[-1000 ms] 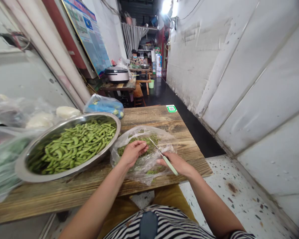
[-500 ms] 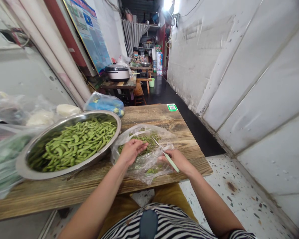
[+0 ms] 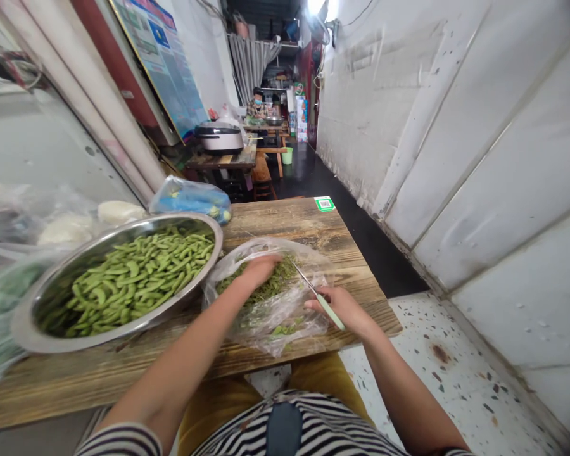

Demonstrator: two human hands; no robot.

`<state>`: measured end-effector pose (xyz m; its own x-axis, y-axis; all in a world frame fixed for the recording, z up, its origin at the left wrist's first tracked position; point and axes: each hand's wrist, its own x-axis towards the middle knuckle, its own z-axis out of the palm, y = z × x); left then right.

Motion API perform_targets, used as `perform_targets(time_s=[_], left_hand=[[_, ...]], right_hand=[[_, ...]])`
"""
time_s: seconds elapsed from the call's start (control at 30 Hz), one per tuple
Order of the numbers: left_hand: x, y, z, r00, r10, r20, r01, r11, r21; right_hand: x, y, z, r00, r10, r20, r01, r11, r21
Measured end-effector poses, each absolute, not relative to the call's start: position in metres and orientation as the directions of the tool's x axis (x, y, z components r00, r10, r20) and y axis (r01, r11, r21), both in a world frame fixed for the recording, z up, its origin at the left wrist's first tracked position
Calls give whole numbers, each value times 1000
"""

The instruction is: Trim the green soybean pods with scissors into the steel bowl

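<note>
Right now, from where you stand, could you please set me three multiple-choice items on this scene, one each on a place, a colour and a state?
1. Where does the steel bowl of green pods stand relative to the clear plastic bag?
A. Right of it, on the floor
B. Left of it, on the wooden table
C. Inside it

2. What colour is the handle of the knife in the right hand?
A. Black
B. Red
C. Pale green

3. What is the left hand doing?
A. Reaching into the bag's mouth, over green plant matter
B. Gripping the knife
C. Resting on the bowl's rim

Answers:
1. B: the bowl sits on the tabletop, left of the bag.
2. C: the handle shows pale green below the right hand's fingers.
3. A: the hand lies inside the bag's opening, apart from the knife and the bowl.
</note>
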<state>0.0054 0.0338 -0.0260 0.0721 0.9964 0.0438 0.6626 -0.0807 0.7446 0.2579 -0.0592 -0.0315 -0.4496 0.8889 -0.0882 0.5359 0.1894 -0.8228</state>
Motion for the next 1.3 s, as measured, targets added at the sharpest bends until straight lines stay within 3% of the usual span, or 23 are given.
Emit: perform_targets(time_s=[0.17,0.27,0.43,0.6,0.73,1.0,1.17,1.3], left_hand=[[-2,45,-15,254,967,-32,782,-186,595],[-3,35,-13,222,975,21,819,-198,538],[7,-6,-11,149,988,30,633,-118,765],[17,-39,5,210,976,-55,522,-64,850],[13,-44,11,226,973,-54,487,-65,871],[-3,-45,9,302,951,-68,509,-100,855],[-1,-48,15,311,950,-44,527,-134,839],[1,-49,13,246,966,-80,498,-55,865]], right_hand=[[260,-61,-33,-447,893,-58,543,219,-811],[259,-61,-33,-434,898,-67,574,219,-789],[256,-65,-19,-421,903,-82,656,241,-715],[250,-71,-4,-437,892,-112,688,251,-681],[245,-73,-1,-437,894,-99,710,275,-648],[241,-75,1,-471,882,-24,797,413,-441],[241,-75,-3,-482,876,19,785,441,-435],[242,-73,-9,-447,894,11,779,396,-487]])
